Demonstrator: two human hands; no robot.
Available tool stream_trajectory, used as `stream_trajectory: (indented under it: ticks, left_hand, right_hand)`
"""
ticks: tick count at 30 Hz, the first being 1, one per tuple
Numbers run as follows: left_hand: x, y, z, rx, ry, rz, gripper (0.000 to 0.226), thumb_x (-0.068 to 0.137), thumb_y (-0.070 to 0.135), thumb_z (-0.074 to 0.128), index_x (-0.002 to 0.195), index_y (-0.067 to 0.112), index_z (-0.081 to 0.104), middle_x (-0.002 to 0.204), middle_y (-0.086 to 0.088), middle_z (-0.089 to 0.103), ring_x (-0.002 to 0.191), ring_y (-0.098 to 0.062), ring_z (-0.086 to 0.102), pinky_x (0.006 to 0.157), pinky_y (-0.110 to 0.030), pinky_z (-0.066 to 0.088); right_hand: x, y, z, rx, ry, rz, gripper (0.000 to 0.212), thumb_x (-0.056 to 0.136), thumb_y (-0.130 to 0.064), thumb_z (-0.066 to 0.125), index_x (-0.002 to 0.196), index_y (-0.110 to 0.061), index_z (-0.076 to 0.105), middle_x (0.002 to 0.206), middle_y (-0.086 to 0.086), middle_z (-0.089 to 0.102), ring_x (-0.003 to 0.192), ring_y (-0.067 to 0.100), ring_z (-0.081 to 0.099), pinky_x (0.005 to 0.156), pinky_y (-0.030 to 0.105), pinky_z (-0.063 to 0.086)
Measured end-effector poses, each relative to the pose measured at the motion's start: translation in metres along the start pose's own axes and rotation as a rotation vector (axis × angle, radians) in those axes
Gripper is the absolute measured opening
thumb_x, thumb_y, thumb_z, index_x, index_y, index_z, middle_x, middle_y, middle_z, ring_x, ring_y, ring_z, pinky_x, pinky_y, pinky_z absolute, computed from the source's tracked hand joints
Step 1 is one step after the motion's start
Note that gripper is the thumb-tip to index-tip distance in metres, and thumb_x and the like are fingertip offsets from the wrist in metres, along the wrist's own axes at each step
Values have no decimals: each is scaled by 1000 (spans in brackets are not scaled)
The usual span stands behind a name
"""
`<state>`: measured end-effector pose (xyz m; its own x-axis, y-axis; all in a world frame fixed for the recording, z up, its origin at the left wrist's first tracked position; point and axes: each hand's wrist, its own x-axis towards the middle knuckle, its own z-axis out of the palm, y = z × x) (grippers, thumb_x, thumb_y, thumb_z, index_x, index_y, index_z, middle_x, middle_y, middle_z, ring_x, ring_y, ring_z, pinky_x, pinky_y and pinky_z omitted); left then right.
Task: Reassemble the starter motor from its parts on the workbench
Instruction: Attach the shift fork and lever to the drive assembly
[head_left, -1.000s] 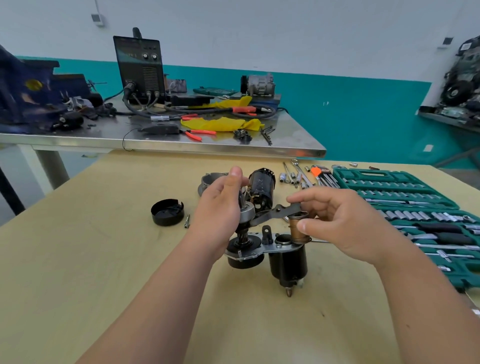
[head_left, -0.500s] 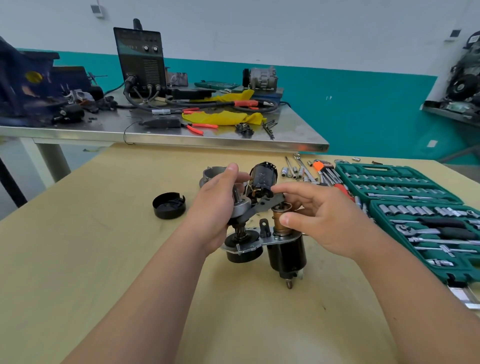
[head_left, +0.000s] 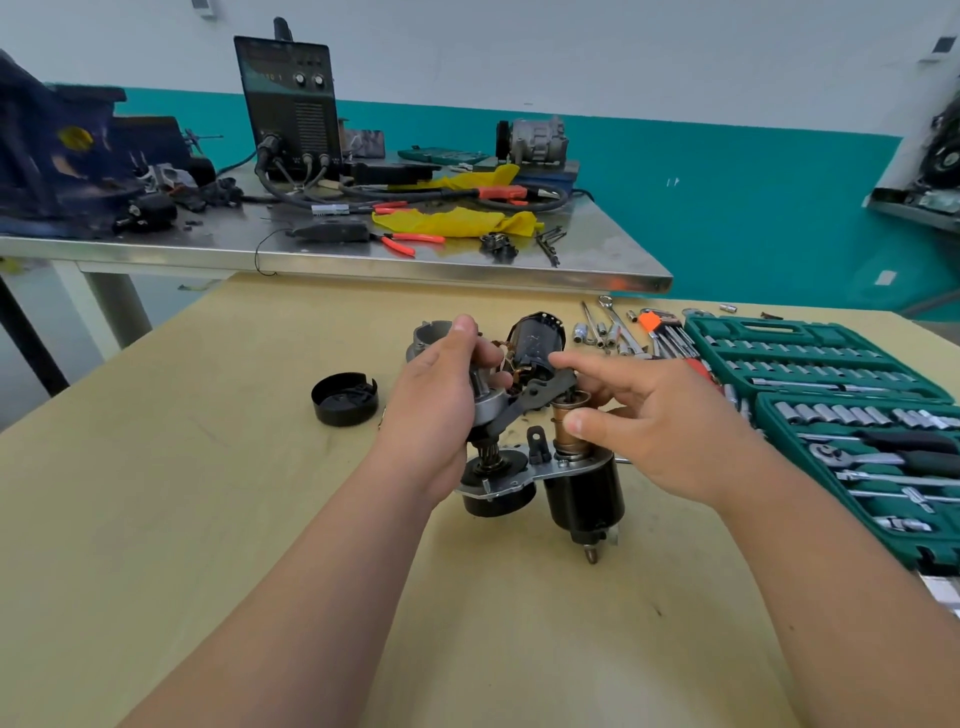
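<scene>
While the head camera is looking down over both forearms, the half-built starter motor (head_left: 519, 467) is standing on the wooden workbench (head_left: 208, 519) between the hands, with the black solenoid (head_left: 584, 496) below its bracket plate. The left hand (head_left: 441, 410) is gripping the silver drive clutch (head_left: 488, 408) on its upright shaft. The right hand (head_left: 660, 421) is pressing its thumb on the copper plunger (head_left: 561, 439) and laying its forefinger along the black shift lever (head_left: 540, 397). Its far fingers are hidden, so this is probably a pinch. The lever is slanting from the clutch, low on the left, up to the plunger head on the right. The plunger is standing upright directly over the solenoid's mouth, so the right hand is the nearer one for seating it straight down.
</scene>
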<state>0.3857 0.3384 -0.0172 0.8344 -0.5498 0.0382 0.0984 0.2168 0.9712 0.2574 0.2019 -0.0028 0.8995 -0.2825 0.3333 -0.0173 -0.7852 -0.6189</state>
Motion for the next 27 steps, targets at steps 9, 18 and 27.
stream_trajectory:
  ticks: [9,18,27]
  left_hand:
    - [1,-3,5,-39,62,-23,58,100,41,48,45,26,59,64,10,64,64,-10,62,75,-35,54]
    - [2,-9,2,-12,23,-95,61,101,41,46,43,26,60,57,8,62,62,-12,65,75,-42,59]
    - [-8,-13,3,153,-63,98,38,78,66,44,89,38,69,86,5,71,81,-19,72,82,-51,58]
  right_hand:
    - [-1,-1,-11,-29,-79,19,59,86,-30,70,102,-81,45,91,-39,60,97,-24,52,78,6,35]
    - [-14,15,-24,167,85,40,58,82,-13,73,102,-67,61,96,-23,71,93,-1,68,77,14,52]
    - [-14,10,4,327,259,5,56,79,-17,75,108,-63,62,107,-19,71,108,-1,63,88,23,54]
